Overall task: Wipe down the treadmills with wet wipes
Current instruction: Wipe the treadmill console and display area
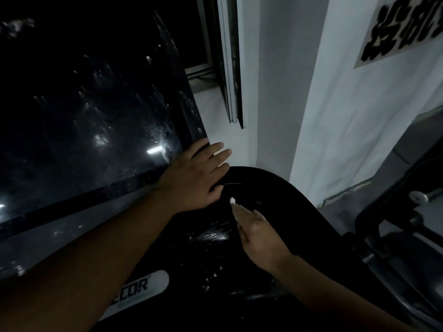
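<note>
On the rigid, glossy treadmill housing (275,192), left hand (194,176) lies flat, fingers released; right hand (260,236) pins a limp, probably slippery wet wipe (232,200) under straight fingers.

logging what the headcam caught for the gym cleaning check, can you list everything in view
treadmill screen: one, glossy black, left half of view
console housing: one, black, below and right of the screen
logo label: one, white with dark letters, low on the housing
wet wipe: one, white, only a small bit shows at the right fingertips
window frame: one, grey, top centre
wall: white, right of the window
wall sign: one, pale with black characters, top right
neighbouring machine: one, grey and black, right edge
left hand: flat on the screen's lower right corner
right hand: on the housing, straight fingers on the wipe
</note>
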`<action>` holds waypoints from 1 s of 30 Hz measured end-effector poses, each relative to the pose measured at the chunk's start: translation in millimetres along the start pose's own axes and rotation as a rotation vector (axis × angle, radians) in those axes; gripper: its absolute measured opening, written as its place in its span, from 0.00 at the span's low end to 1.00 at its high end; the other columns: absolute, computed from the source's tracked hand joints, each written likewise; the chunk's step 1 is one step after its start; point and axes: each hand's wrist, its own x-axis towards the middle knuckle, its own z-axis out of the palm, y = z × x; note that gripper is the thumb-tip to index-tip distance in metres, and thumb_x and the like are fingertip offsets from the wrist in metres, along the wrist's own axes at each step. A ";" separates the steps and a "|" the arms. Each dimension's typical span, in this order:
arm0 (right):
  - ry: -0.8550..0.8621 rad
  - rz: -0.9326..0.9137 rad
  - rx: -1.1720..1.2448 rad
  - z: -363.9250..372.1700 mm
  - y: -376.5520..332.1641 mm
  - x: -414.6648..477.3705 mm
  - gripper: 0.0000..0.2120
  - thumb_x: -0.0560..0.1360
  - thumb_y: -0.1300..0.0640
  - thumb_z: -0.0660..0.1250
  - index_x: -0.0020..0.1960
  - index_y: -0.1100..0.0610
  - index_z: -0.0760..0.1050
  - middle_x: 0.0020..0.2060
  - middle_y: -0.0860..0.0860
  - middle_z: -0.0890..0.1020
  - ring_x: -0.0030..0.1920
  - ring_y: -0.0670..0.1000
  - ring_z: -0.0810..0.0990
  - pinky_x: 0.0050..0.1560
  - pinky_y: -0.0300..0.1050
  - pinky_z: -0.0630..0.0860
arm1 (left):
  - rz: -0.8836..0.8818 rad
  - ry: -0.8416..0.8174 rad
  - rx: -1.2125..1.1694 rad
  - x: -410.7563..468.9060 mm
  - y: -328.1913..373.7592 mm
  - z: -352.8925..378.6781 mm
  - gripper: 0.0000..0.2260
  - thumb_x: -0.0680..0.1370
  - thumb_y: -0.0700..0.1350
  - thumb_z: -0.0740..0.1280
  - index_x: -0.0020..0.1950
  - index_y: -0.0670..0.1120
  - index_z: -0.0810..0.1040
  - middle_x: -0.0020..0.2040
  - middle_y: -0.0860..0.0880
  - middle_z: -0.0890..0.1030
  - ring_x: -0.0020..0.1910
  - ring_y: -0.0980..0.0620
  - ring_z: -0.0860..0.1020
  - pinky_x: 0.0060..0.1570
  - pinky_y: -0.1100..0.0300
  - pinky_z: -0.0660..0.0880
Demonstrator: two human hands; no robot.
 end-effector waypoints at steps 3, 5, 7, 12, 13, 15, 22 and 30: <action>0.008 0.019 -0.001 3.7 -15.1 -18.3 0.29 0.84 0.50 0.53 0.81 0.58 0.54 0.78 0.55 0.65 0.77 0.52 0.63 0.77 0.50 0.61 | -0.030 -0.022 0.012 -26.6 21.9 10.2 0.26 0.81 0.55 0.58 0.76 0.44 0.70 0.80 0.43 0.62 0.80 0.42 0.58 0.79 0.42 0.49; -0.057 0.086 -0.033 11.7 -24.6 -31.4 0.38 0.82 0.34 0.43 0.82 0.59 0.50 0.80 0.56 0.57 0.80 0.53 0.57 0.78 0.50 0.58 | 0.012 -0.058 0.013 -51.0 38.6 18.1 0.28 0.82 0.55 0.58 0.80 0.45 0.64 0.82 0.43 0.55 0.81 0.42 0.53 0.79 0.41 0.49; -0.123 0.055 -0.144 18.1 -27.4 -49.5 0.46 0.77 0.27 0.33 0.82 0.58 0.49 0.81 0.55 0.48 0.81 0.53 0.49 0.79 0.52 0.53 | 0.039 -0.080 0.001 -68.8 47.2 22.7 0.28 0.82 0.54 0.56 0.81 0.45 0.61 0.83 0.43 0.53 0.82 0.42 0.52 0.79 0.41 0.50; -0.207 0.135 -0.249 5.5 -36.0 -57.7 0.51 0.69 0.26 0.27 0.83 0.53 0.49 0.82 0.48 0.45 0.81 0.47 0.43 0.80 0.51 0.44 | 0.045 -0.078 -0.046 -84.3 52.9 21.0 0.26 0.82 0.52 0.52 0.79 0.45 0.65 0.82 0.43 0.58 0.81 0.41 0.56 0.78 0.41 0.55; -0.188 0.166 -0.229 7.8 -44.2 -56.7 0.53 0.68 0.25 0.25 0.83 0.54 0.50 0.82 0.50 0.46 0.81 0.48 0.44 0.80 0.50 0.43 | 0.042 -0.071 -0.065 -86.1 53.7 19.0 0.26 0.82 0.51 0.53 0.78 0.44 0.67 0.81 0.43 0.60 0.80 0.41 0.58 0.77 0.41 0.56; -0.154 0.135 -0.190 18.2 -55.9 -67.5 0.50 0.71 0.25 0.28 0.82 0.54 0.52 0.82 0.50 0.47 0.81 0.48 0.45 0.80 0.52 0.44 | 0.032 -0.062 -0.089 -92.5 55.3 15.9 0.25 0.81 0.51 0.54 0.77 0.44 0.68 0.80 0.43 0.62 0.80 0.42 0.60 0.77 0.42 0.56; -0.151 0.137 -0.231 16.4 -65.7 -87.1 0.46 0.72 0.27 0.30 0.82 0.48 0.54 0.81 0.43 0.51 0.80 0.40 0.46 0.79 0.53 0.43 | -0.009 -0.135 -0.191 -137.4 80.4 11.1 0.28 0.80 0.54 0.54 0.78 0.44 0.68 0.80 0.45 0.63 0.80 0.46 0.59 0.77 0.46 0.54; -0.099 -0.001 -0.062 18.0 -82.1 -75.4 0.25 0.77 0.59 0.59 0.74 0.49 0.72 0.73 0.42 0.72 0.73 0.38 0.66 0.77 0.43 0.57 | -0.092 -0.079 -0.238 -171.0 76.6 -2.8 0.28 0.80 0.55 0.55 0.76 0.45 0.72 0.79 0.46 0.66 0.78 0.47 0.63 0.75 0.48 0.55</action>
